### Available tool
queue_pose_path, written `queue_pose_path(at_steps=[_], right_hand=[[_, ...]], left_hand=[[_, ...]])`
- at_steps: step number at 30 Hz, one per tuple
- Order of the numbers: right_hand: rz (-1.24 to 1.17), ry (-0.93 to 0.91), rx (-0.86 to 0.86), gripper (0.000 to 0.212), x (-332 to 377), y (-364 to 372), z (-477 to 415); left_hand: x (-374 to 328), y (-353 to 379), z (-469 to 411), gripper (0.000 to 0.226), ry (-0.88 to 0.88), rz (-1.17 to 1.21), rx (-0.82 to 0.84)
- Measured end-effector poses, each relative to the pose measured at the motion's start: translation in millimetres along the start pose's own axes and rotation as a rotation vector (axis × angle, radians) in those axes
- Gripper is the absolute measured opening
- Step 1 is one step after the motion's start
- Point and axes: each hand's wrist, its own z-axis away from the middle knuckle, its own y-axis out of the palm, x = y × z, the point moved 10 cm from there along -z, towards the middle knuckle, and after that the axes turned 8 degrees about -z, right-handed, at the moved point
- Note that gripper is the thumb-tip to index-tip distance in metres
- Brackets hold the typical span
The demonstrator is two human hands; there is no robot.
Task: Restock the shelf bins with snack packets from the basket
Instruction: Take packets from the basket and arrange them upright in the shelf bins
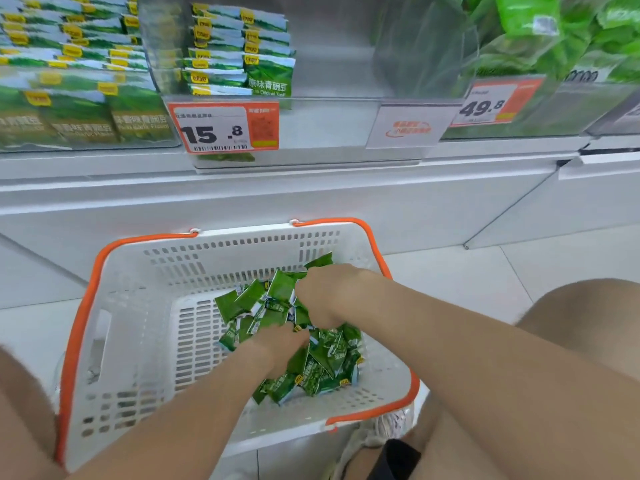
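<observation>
A white basket [138, 306] with orange handles stands on the floor in front of me, and several small green snack packets [325, 362] lie heaped at its right side. Both my hands are down in the heap. My right hand [329, 292] is curled over a bunch of packets at the far side. My left hand [280, 344] digs into the packets nearer me, its fingers buried among them. Above, a clear shelf bin [311, 126] with a 15.8 price tag holds a short stack of green packets [239, 53] at its left.
A full bin of green packets [69, 81] sits at the upper left. Another bin with larger green bags [554, 46] and a 49.8 tag is at the upper right. A white shelf ledge [311, 195] runs above the basket. My knees flank the basket.
</observation>
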Motion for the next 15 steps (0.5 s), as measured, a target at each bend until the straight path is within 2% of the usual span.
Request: queue_pose_path(at_steps=[2, 4, 7, 10, 13, 15], right_hand=[[-0.001, 0.000, 0.027, 0.013, 2, -3, -2], [0.005, 0.006, 0.030, 0.008, 4, -7, -4], [0.003, 0.011, 0.012, 0.022, 3, -17, -6], [0.005, 0.024, -0.023, 0.024, -2, -35, -3], [0.012, 0.028, -0.053, 0.017, -8, -57, 4], [-0.051, 0.036, -0.085, 0.042, -13, -69, 6]], left_hand=[[0, -3, -2, 0.046, 0.010, 0.005, -0.029], [1, -2, -2, 0.035, 0.018, 0.126, -0.005], [9, -14, 6, 0.023, 0.011, 0.388, 0.003], [32, -46, 21, 0.012, -0.089, 0.815, -0.055], [64, -88, 45, 0.014, -0.231, 1.253, -0.204], [84, -115, 63, 0.023, -0.299, 1.515, -0.329]])
